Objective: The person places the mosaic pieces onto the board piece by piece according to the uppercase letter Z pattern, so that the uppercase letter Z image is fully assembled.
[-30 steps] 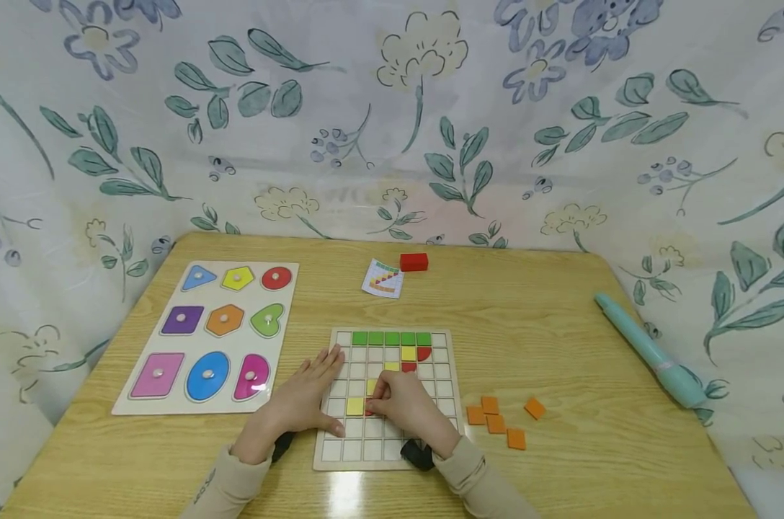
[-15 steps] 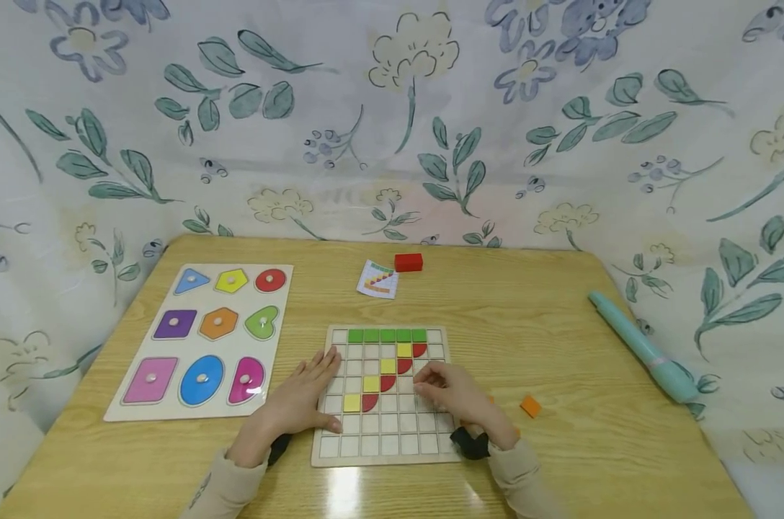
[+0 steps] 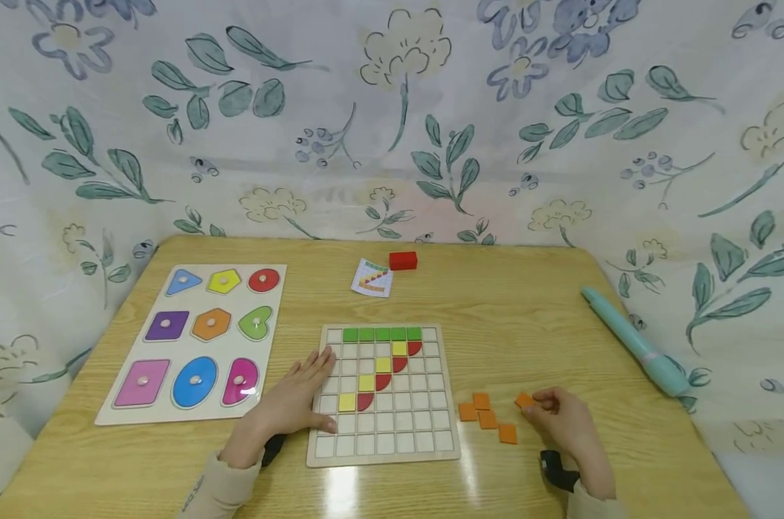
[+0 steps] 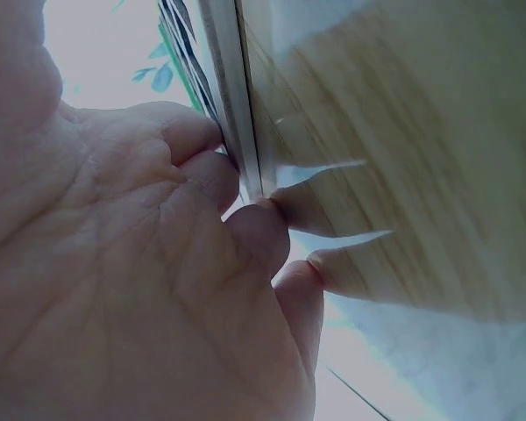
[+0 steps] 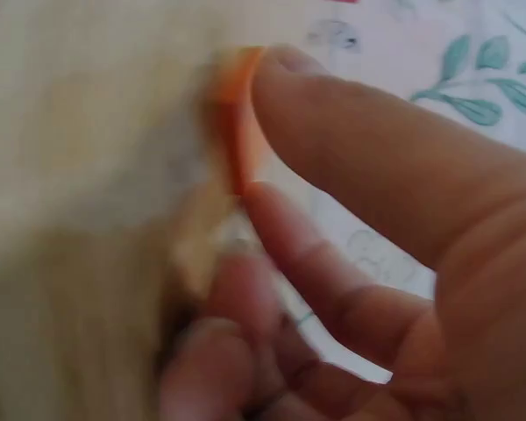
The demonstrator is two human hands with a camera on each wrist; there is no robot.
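My right hand (image 3: pixel 566 424) pinches an orange square tile (image 3: pixel 524 401) between thumb and fingers, right of the board; the right wrist view shows the same orange tile (image 5: pixel 238 123) on edge, somewhat blurred. Several more orange tiles (image 3: pixel 487 419) lie on the table between that hand and the board. My left hand (image 3: pixel 295 396) rests with straight fingers along the left edge of the wooden grid board (image 3: pixel 405 442). On the board, a row of green tiles (image 3: pixel 382 334) runs along the top. Below it, yellow squares (image 3: pixel 366 383) paired with red quarter-round tiles (image 3: pixel 382 382) step down to the left.
A shape puzzle board (image 3: pixel 184 346) with knobbed pieces lies at the left. Behind the grid board are a small pattern card (image 3: pixel 372 278) and a red block (image 3: pixel 403 261). A teal pen-shaped object (image 3: pixel 635 342) lies along the table's right side, before a floral curtain (image 3: pixel 392 130).
My right hand has let go of a red quarter-round tile on the board, moved right off it and taken hold of an orange tile. My left hand stays at the board's edge.
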